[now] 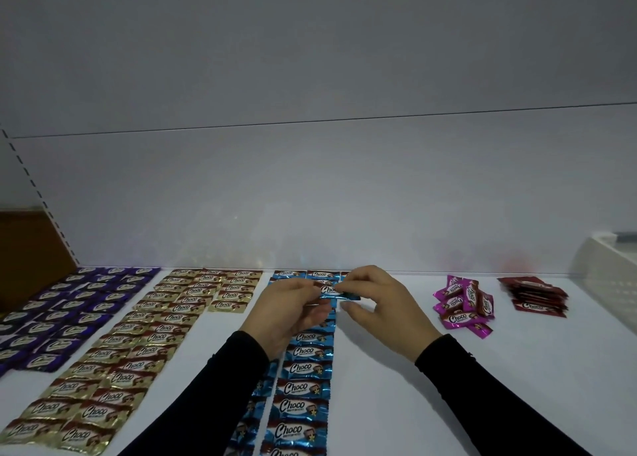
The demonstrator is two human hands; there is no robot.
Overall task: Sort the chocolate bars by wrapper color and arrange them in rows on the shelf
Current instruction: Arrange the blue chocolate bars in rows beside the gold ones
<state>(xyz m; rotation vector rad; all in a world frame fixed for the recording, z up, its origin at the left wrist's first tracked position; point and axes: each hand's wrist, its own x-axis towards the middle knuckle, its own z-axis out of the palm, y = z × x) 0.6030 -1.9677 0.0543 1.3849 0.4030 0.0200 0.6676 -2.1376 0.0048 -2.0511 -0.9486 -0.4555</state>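
Note:
My left hand (pixel 287 309) and my right hand (pixel 377 304) pinch the two ends of one blue-wrapped chocolate bar (pixel 331 292), held just above the far part of the blue rows (pixel 302 386). The blue bars lie in columns running from the shelf's back toward me. To their left lie gold rows (pixel 138 345) and, further left, purple rows (pixel 69 311). On the right, a loose heap of pink bars (pixel 463 300) and a stack of red bars (pixel 534 295) rest on the white shelf (pixel 396 386).
A white basket (pixel 606 266) stands at the far right against the back wall. A brown panel (pixel 31 249) and a slotted upright close the shelf's left end. The white back wall rises right behind the rows.

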